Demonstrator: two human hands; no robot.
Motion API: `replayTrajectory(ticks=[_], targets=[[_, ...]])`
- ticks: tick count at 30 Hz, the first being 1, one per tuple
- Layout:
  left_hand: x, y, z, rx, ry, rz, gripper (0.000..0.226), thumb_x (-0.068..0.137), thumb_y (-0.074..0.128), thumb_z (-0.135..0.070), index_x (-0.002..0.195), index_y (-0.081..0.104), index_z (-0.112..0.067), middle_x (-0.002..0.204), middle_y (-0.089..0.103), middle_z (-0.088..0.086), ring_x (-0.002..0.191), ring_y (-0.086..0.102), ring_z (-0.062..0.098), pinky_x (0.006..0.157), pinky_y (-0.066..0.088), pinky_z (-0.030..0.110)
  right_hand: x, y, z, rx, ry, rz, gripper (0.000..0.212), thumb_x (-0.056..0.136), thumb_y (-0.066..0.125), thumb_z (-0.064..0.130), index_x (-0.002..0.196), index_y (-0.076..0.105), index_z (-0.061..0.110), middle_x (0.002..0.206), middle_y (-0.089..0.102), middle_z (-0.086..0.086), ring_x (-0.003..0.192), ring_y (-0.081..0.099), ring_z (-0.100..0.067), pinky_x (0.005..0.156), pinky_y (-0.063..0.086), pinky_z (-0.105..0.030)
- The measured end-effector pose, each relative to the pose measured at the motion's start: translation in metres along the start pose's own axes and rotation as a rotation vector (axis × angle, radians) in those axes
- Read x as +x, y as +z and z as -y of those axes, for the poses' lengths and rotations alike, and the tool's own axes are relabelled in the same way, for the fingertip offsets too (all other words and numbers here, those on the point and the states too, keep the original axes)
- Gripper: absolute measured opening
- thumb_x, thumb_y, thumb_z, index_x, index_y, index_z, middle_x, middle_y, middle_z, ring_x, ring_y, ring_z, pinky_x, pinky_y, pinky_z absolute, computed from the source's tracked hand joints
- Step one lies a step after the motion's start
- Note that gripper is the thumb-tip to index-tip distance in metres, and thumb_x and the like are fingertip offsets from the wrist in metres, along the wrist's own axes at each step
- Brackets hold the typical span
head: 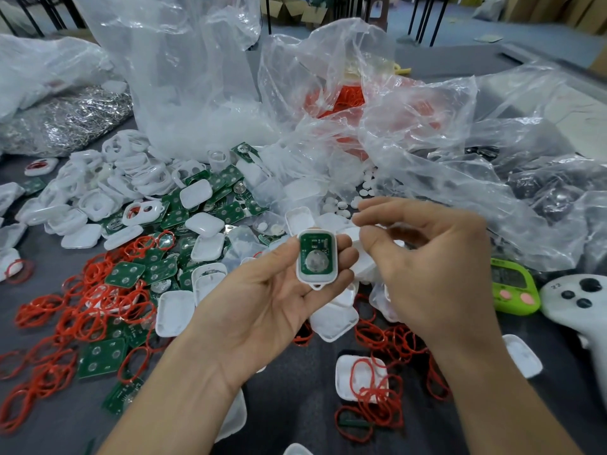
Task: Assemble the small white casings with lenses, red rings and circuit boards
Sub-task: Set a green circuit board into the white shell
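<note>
— Our left hand lies palm up above the bench, thumb and fingers gripping a white casing. A green circuit board sits inside it.

— And our right hand?

— Just beside the casing, fingers curled. Blur hides whether we pinch anything.

— Any writing we can read?

— Only "22" on the white controller at the right. It lies next to a green timer whose display we cannot make out. Loose red rings litter the bench.
</note>
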State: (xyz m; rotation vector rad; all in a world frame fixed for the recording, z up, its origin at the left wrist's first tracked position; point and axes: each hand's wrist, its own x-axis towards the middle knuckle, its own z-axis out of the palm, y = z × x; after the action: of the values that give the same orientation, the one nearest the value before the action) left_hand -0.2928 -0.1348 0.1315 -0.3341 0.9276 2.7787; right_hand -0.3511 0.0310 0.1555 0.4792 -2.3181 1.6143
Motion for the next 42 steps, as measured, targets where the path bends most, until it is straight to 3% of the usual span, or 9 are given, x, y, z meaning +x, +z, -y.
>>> replayTrajectory(ticks=[4, 7, 10, 16, 20, 25, 33, 36, 42], targets=[[-0.001, 0.0, -0.001, -0.012, -0.014, 0.019, 0.04, 0.097, 0.053, -0.018, 0.123, 0.068, 0.009, 0.13, 0.068, 0.024, 0.113, 0.072, 0.031, 0.085, 0.062, 0.039, -0.001, 0.003, -0.003, 0.063, 0.091, 0.044, 0.022, 0.084, 0.079, 0.014, 0.084, 0.08, 0.035, 0.086, 0.077, 0.015, 0.08, 0.073, -0.003, 0.068, 0.06, -0.02], [-0.001, -0.002, 0.0, -0.01, -0.013, 0.041, 0.034, 0.099, 0.053, -0.017, 0.119, 0.073, 0.004, 0.129, 0.068, 0.022, 0.114, 0.071, 0.03, 0.09, 0.061, 0.041, -0.001, 0.008, -0.005, 0.238, 0.286, 0.171, 0.008, 0.087, 0.077, 0.02, 0.091, 0.08, 0.027, 0.075, 0.078, 0.003, 0.074, 0.075, -0.013, 0.074, 0.061, -0.031], [0.001, -0.003, 0.002, 0.038, 0.012, 0.034, 0.033, 0.1, 0.054, -0.018, 0.12, 0.074, -0.001, 0.127, 0.07, 0.019, 0.113, 0.071, 0.028, 0.095, 0.059, 0.041, 0.0, 0.013, -0.006, 0.376, 0.383, 0.248, 0.011, 0.092, 0.072, 0.014, 0.089, 0.081, 0.019, 0.077, 0.078, -0.004, 0.074, 0.075, -0.016, 0.071, 0.06, -0.034], [0.004, -0.001, 0.005, 0.115, 0.087, -0.022, 0.033, 0.097, 0.055, -0.019, 0.117, 0.074, -0.002, 0.121, 0.071, 0.019, 0.104, 0.073, 0.024, 0.094, 0.06, 0.043, -0.003, 0.018, -0.01, 0.329, 0.383, 0.279, 0.02, 0.076, 0.071, 0.031, 0.09, 0.082, 0.023, 0.086, 0.08, 0.001, 0.086, 0.078, -0.021, 0.085, 0.061, -0.051], [0.003, 0.0, 0.006, 0.116, 0.093, -0.027, 0.034, 0.096, 0.054, -0.019, 0.118, 0.071, 0.0, 0.121, 0.071, 0.02, 0.102, 0.074, 0.024, 0.085, 0.061, 0.038, -0.004, 0.02, -0.01, 0.306, 0.352, 0.257, 0.017, 0.076, 0.071, 0.031, 0.089, 0.082, 0.026, 0.083, 0.08, 0.003, 0.083, 0.078, -0.018, 0.083, 0.062, -0.048], [0.004, 0.001, 0.005, 0.126, 0.097, -0.032, 0.042, 0.094, 0.054, -0.02, 0.128, 0.064, 0.003, 0.129, 0.068, 0.022, 0.108, 0.072, 0.026, 0.088, 0.061, 0.039, -0.006, 0.022, -0.007, 0.325, 0.355, 0.242, 0.014, 0.076, 0.071, 0.03, 0.085, 0.081, 0.027, 0.08, 0.08, 0.001, 0.079, 0.078, -0.019, 0.081, 0.063, -0.05], [0.005, -0.001, 0.007, 0.127, 0.112, -0.018, 0.031, 0.091, 0.059, -0.017, 0.114, 0.072, -0.002, 0.114, 0.072, 0.019, 0.096, 0.075, 0.023, 0.081, 0.062, 0.036, -0.008, 0.023, -0.006, 0.263, 0.348, 0.195, 0.011, 0.087, 0.074, 0.015, 0.086, 0.082, 0.022, 0.079, 0.079, 0.002, 0.078, 0.078, -0.017, 0.079, 0.063, -0.047], [0.004, -0.002, 0.008, 0.177, 0.132, 0.006, 0.03, 0.084, 0.07, -0.002, 0.113, 0.074, -0.007, 0.109, 0.072, 0.016, 0.096, 0.073, 0.023, 0.082, 0.061, 0.034, -0.011, 0.025, -0.003, 0.233, 0.328, 0.165, 0.016, 0.088, 0.073, 0.012, 0.083, 0.082, 0.025, 0.075, 0.078, 0.006, 0.073, 0.077, -0.013, 0.075, 0.064, -0.043], [0.003, -0.001, 0.013, 0.278, 0.228, -0.026, 0.035, 0.074, 0.066, 0.011, 0.097, 0.077, -0.014, 0.09, 0.073, 0.013, 0.083, 0.074, 0.02, 0.077, 0.061, 0.031, -0.015, 0.029, 0.001, 0.201, 0.335, 0.1, 0.019, 0.086, 0.074, 0.009, 0.081, 0.082, 0.026, 0.07, 0.077, 0.012, 0.068, 0.075, -0.005, 0.071, 0.063, -0.032]])
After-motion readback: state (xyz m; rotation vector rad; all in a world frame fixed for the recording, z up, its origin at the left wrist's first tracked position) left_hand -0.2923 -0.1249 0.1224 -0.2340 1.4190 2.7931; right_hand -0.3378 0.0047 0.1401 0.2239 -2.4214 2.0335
